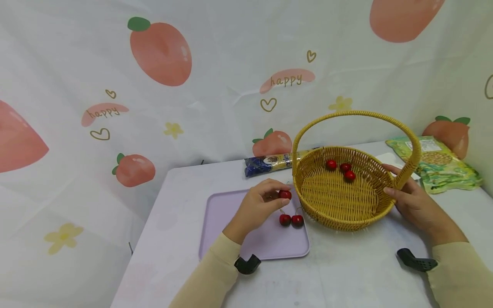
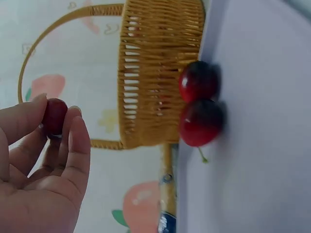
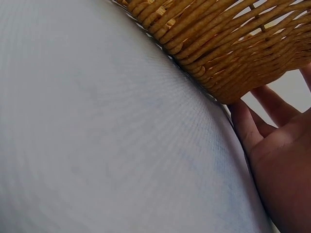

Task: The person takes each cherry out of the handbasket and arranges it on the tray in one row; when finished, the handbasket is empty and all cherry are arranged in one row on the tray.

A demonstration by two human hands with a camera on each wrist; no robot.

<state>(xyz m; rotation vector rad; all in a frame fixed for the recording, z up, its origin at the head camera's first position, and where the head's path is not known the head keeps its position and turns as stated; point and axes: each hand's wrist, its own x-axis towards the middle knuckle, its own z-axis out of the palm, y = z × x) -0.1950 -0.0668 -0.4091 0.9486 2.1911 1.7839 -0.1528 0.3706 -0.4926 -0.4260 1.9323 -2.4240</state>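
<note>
Sleeves lay lowest; mid-frame, left hand pinched a cherry, likely to drop in the basket right hand held.

White table, on which a lilac tray is set beneath the left hand and a wicker basket is placed between both hands; a blue packet is laid beyond the left hand, a green packet beyond the right hand.

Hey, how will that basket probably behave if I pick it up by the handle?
The basket looks light for its size, given its gappy weave. The handle seems stiff, standing up in an arch. The round cherries inside may roll if it tilts.
</note>
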